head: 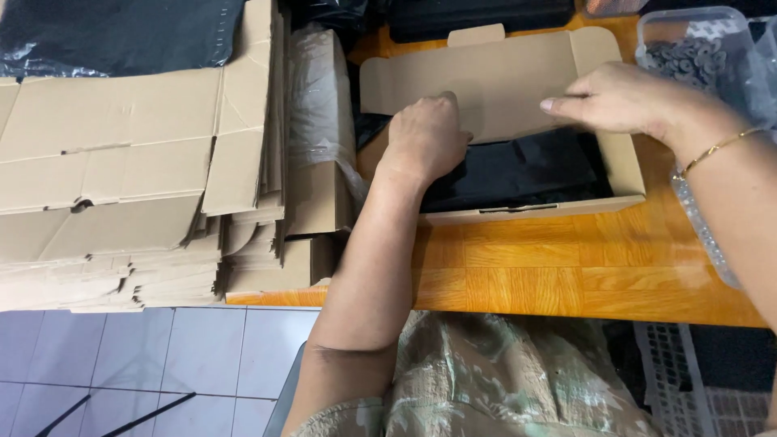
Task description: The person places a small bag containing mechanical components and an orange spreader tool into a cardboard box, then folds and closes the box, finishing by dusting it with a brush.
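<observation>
An open brown cardboard box (pixel 623 166) lies on the orange wooden table (pixel 526 275), its lid (pixel 486 81) folded up at the back. A black plastic-wrapped item (pixel 526 170) fills the box. My left hand (pixel 425 137) presses down inside the box at its left end, fingers curled on the black item and against the lid. My right hand (pixel 619 97) rests on the lid's right part, fingers flat on the cardboard; a thin gold bracelet (pixel 720 146) circles that wrist.
A tall stack of flat cardboard blanks (pixel 121 178) fills the left of the table. A clear plastic tub (pixel 700 48) of small dark parts stands at the right. Black bags (pixel 121 32) lie at the back. Tiled floor (pixel 162 364) shows below.
</observation>
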